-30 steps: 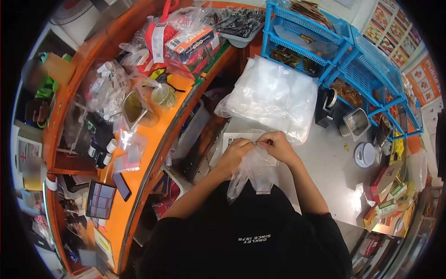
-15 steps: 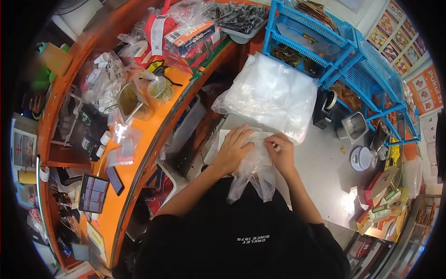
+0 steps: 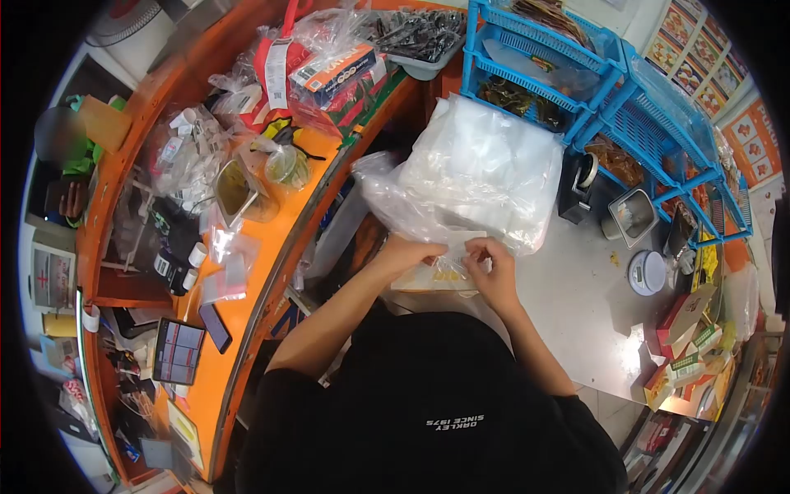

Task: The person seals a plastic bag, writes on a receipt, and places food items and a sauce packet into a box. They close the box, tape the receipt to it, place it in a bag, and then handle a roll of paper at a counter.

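Between my two hands a thin clear plastic bag is stretched at the near edge of a large stack of clear plastic bags [image 3: 485, 165]. My left hand [image 3: 411, 255] pinches the bag's film on its left side, fingers pressed together. On the right, my right hand [image 3: 494, 272] has its fingers curled and pinched on the same film. Beneath the hands lies a pale packet with yellow print [image 3: 436, 278], partly covered. A loose part of clear film [image 3: 380, 185] spreads out to the left of the stack.
Blue plastic racks [image 3: 592, 90] rise behind the metal table [image 3: 568, 321]. A black tape dispenser [image 3: 576, 189], a metal container [image 3: 632, 216] and a round scale [image 3: 647, 272] stand at right. The orange counter [image 3: 255, 239] curves along the left. Part of another person's hand [image 3: 72, 200] shows far left.
The bag that hung toward my body is now up by the stack, its film spread to the left. My left hand has gone from spread over the bag to a pinch.
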### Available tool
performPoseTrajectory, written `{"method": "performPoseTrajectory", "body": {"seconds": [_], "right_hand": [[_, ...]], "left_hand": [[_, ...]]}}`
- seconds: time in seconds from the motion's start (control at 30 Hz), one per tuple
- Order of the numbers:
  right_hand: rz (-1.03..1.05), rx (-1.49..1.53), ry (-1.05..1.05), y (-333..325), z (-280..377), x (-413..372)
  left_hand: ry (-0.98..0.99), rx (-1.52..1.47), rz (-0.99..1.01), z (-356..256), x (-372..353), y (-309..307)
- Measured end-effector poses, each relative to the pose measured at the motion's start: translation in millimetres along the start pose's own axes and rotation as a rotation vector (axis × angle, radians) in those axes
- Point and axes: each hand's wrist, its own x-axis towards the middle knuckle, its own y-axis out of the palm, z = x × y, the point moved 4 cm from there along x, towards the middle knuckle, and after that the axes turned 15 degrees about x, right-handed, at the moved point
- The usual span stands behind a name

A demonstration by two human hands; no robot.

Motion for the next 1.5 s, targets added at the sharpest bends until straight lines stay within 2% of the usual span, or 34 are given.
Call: {"method": "performPoseTrajectory", "body": {"seconds": [0.03, 0.1, 0.17, 0.4, 0.5, 0.57, 0.6, 0.67, 0.77, 1.2, 1.5], "right_hand": [[0.047, -0.001, -0.028, 4, 4, -6], [0.086, 0.006, -0.047, 12, 2, -11], [0.14, -0.191, -0.331, 20, 7, -15], [0.122, -0.179, -0.353, 20, -8, -16], [0.111, -0.156, -0.321, 20, -8, -13], [-0.055, -0.048, -0.072, 13, -21, -12], [-0.052, -0.048, -0.067, 14, -19, -13], [0.021, -0.106, 0.079, 16, -18, -10], [0.059, -0.113, 0.119, 16, -24, -10], [0.086, -0.235, 0.071, 16, -15, -11], [0.126, -0.302, 0.054, 17, -17, -8]], "left_hand": [[-0.34, -0.504, -0.021, 17, -6, 6], [-0.361, -0.592, -0.002, 26, -15, 18], [-0.399, -0.907, 0.062, 36, -18, 38], [-0.355, -0.991, -0.064, 27, -22, 41], [-0.328, -0.991, -0.041, 26, -23, 41], [-0.318, -0.973, -0.039, 25, -24, 41], [-0.309, -0.954, -0.031, 24, -26, 43], [-0.32, -0.952, -0.011, 30, -25, 47], [-0.303, -0.945, -0.013, 30, -25, 49], [-0.222, -0.923, -0.091, 27, -25, 50], [-0.28, -1.006, -0.056, 30, -26, 55]]}}
